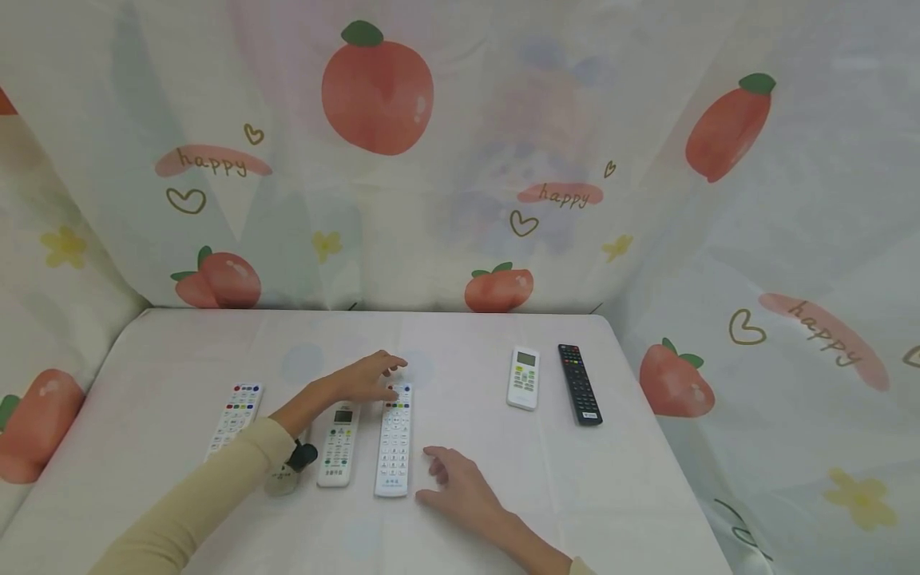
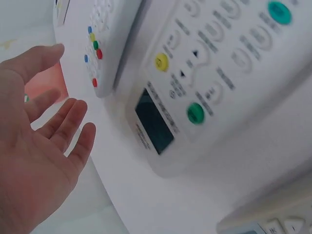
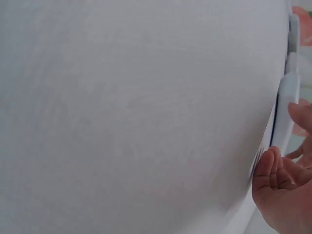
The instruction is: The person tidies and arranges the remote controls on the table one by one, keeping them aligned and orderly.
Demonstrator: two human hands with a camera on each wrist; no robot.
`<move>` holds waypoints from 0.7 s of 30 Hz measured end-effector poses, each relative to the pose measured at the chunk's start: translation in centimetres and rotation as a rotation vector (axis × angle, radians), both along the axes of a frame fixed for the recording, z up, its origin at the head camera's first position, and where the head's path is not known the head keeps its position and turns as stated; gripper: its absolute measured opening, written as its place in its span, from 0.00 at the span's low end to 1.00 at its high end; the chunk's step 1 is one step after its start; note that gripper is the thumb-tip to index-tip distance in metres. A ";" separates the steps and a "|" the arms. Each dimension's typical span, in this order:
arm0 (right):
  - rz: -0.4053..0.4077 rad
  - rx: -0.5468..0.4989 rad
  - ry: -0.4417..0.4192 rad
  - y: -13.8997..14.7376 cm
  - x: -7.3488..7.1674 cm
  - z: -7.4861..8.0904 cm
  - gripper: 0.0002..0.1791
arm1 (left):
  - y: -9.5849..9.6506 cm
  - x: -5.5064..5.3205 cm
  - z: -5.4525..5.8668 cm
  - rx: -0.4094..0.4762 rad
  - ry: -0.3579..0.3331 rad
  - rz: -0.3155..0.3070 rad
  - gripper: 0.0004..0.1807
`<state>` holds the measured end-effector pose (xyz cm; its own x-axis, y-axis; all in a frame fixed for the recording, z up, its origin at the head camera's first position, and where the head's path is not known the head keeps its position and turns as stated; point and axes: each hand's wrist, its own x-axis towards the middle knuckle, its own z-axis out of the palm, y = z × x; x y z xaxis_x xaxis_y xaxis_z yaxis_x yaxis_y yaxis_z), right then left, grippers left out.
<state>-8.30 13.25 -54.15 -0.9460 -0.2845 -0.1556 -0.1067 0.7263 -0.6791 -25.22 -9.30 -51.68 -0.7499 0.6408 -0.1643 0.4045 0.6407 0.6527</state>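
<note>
In the head view a long white remote control (image 1: pixel 393 459) lies lengthwise on the table. My left hand (image 1: pixel 368 378) hovers around its far end, fingers loosely spread and gripping nothing; whether a fingertip touches the remote I cannot tell. Just right of the same remote, my right hand (image 1: pixel 460 489) is low over the table with its fingers half bent and nothing held. A white air-conditioner remote (image 1: pixel 335 467) with a small dark screen lies to the left, partly under my left hand. In the left wrist view that screened remote (image 2: pixel 175 97) appears close beside my open palm (image 2: pixel 39 151).
Further left lie another white remote (image 1: pixel 233 415) and a small greyish remote (image 1: pixel 282 481), mostly covered by my left forearm. At the back right are a white remote with a screen (image 1: pixel 523 379) and a black remote (image 1: pixel 579 385). Fruit-printed cloth walls (image 1: pixel 431 224) surround the table.
</note>
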 end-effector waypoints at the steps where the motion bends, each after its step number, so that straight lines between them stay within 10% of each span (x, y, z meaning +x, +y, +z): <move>1: 0.000 -0.007 0.011 0.3 -0.1 0.0 0.33 | 0.2 0.0 0.1 0.011 0.006 0.002 0.32; 21: -0.116 -0.033 0.049 5.5 -2.2 1.2 0.32 | 7.8 2.6 -0.5 0.199 -0.006 0.067 0.31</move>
<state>-10.48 18.78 -52.91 -0.9790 -0.1770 -0.1012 -0.0568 0.7132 -0.6987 -22.67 -1.47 -52.21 -0.7913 0.6098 -0.0443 0.3608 0.5242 0.7714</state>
